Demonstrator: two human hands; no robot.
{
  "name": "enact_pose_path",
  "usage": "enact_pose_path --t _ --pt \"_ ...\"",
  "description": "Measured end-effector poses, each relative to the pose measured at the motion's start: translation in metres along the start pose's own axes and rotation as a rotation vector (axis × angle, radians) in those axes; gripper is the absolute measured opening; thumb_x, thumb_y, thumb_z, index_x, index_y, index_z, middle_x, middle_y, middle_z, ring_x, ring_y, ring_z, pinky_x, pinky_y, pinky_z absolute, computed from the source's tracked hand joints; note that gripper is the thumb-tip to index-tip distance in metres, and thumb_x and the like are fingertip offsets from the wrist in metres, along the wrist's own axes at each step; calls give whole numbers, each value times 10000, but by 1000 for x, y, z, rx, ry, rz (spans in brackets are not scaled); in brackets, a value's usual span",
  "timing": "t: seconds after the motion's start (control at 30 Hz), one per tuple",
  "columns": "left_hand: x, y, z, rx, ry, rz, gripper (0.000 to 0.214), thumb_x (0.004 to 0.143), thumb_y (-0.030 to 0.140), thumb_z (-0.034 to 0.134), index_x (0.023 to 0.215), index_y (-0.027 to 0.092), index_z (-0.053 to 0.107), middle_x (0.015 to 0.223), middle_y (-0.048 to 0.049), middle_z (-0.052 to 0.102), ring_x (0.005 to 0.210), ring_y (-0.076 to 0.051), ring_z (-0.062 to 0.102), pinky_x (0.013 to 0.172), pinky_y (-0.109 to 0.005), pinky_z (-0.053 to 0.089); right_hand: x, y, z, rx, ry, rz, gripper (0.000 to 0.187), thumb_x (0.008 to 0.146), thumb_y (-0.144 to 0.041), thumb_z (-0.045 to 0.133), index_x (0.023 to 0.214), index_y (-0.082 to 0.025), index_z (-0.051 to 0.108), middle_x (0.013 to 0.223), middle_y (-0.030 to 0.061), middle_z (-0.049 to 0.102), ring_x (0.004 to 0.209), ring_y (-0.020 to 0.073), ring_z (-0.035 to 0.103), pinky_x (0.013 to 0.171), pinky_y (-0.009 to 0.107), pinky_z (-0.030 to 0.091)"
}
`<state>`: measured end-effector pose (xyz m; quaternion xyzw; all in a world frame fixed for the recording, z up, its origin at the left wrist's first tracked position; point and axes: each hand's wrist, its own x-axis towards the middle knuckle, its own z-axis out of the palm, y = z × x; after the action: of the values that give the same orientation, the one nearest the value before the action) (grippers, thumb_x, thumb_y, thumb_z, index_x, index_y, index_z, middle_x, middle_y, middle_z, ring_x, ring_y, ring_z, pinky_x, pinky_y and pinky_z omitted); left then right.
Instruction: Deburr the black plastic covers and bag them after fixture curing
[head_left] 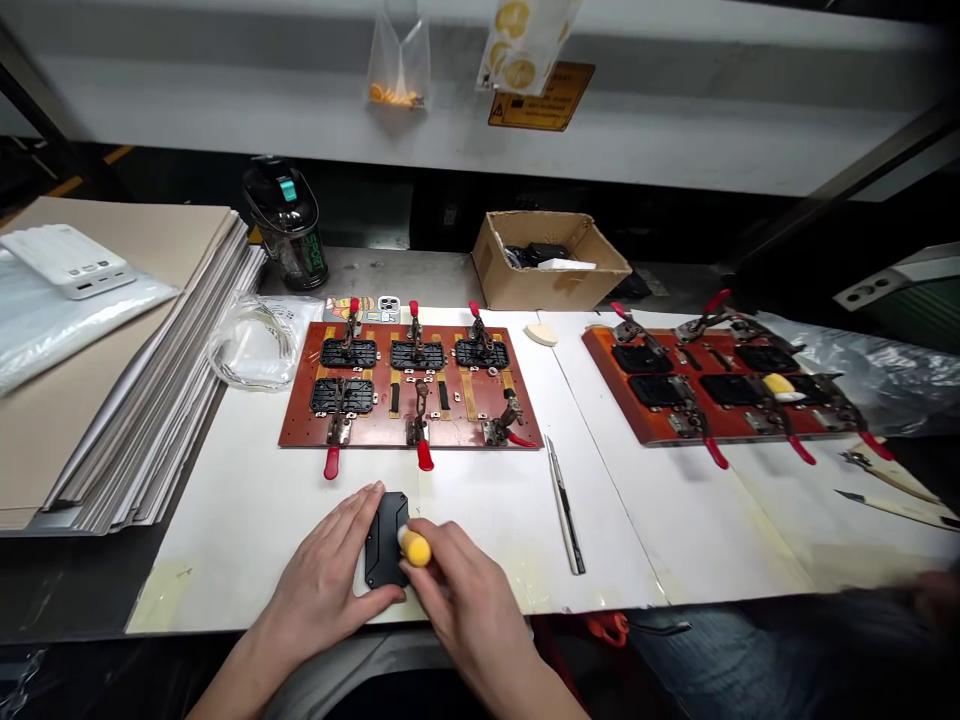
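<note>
My left hand (330, 575) grips a small black plastic part (385, 538) from its left side, holding it on the white sheet (247, 500) near the table's front edge. My right hand (457, 590) pinches a small yellow rounded piece (415, 548) and presses it against the part's right edge. Just beyond my hands lies a red-brown fixture board (409, 385) with red-handled toggle clamps and several black parts seated in its nests.
A second clamp board (720, 385) lies to the right with a yellow piece on it. A slim metal tool (564, 505) rests between the boards. A cardboard stack (112, 370), a cardboard box (551, 260) and a dark jug (289, 225) stand further back.
</note>
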<state>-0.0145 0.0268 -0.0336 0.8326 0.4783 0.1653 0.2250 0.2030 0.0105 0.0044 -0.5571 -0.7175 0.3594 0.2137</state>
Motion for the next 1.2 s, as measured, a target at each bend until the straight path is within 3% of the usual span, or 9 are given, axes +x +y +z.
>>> enact_pose_path --t 0.13,0.23,0.43,0.57,0.63,0.73,0.9,1.1,1.2 --pt "-2 2 0 1 4 -28 984 877 354 699 1612 196 63 1627 -172 372 1495 -303 377 1192 -497 437 5 -1 13 -222 -129 -28 338 974 -168 566 1309 -212 564 1034 60 641 832 229 668 729 353 574" --pt "-3 0 1 6 -14 -25 995 869 357 702 1613 201 59 1630 -171 368 1497 -314 373 1185 -505 444 1 -2 10 -234 -199 -13 349 954 -142 584 1295 -212 579 1034 49 644 814 214 677 706 324 573" --pt "-1 -2 2 11 5 -7 975 884 352 688 1614 204 59 1628 -158 378 1495 -291 383 1194 -483 437 13 -6 5 -192 -148 -59 363 964 -132 560 1318 -212 556 1068 58 633 889 210 655 792 323 550" --pt "-2 -2 -1 -2 -14 -31 1010 871 425 708 1613 211 57 1628 -160 378 1491 -303 387 1182 -493 448 2 -4 -16 -104 -295 30 86 944 -181 583 984 -238 633 869 -6 614 695 159 603 634 266 477" --pt "-3 -2 -2 8 -33 -6 1042 863 470 713 1616 213 40 1627 -166 378 1489 -318 389 1189 -524 433 -5 -1 -22 -14 -233 69 70 965 -226 559 940 -248 620 815 -22 581 650 136 565 605 249 444" --pt "-5 -2 -3 23 -77 71 1078 850 498 721 1620 207 25 1622 -173 384 1484 -335 395 1214 -559 384 -5 4 -16 99 -117 52 157 979 -237 539 1118 -262 610 894 -10 585 690 125 571 647 234 465" --pt "-5 -2 -3 -10 -75 89 1090 839 458 740 1621 200 26 1614 -177 397 1477 -326 410 1182 -494 446 18 2 3 0 -120 6 177 935 -160 572 1078 -241 635 873 -13 562 708 133 565 649 230 447" --pt "-4 -2 -4 23 -64 97 1092 810 384 761 1618 186 54 1614 -155 405 1474 -306 418 1172 -476 465 30 3 -4 -11 -161 7 93 904 -136 605 920 -227 612 825 -30 569 695 126 558 635 220 421" --pt "-4 -1 -2 56 -61 85 1058 825 394 741 1617 172 75 1622 -154 391 1480 -303 408 1178 -477 460 32 16 -10 -46 57 37 129 972 -202 552 1072 -240 625 903 -3 603 742 146 577 689 252 442"
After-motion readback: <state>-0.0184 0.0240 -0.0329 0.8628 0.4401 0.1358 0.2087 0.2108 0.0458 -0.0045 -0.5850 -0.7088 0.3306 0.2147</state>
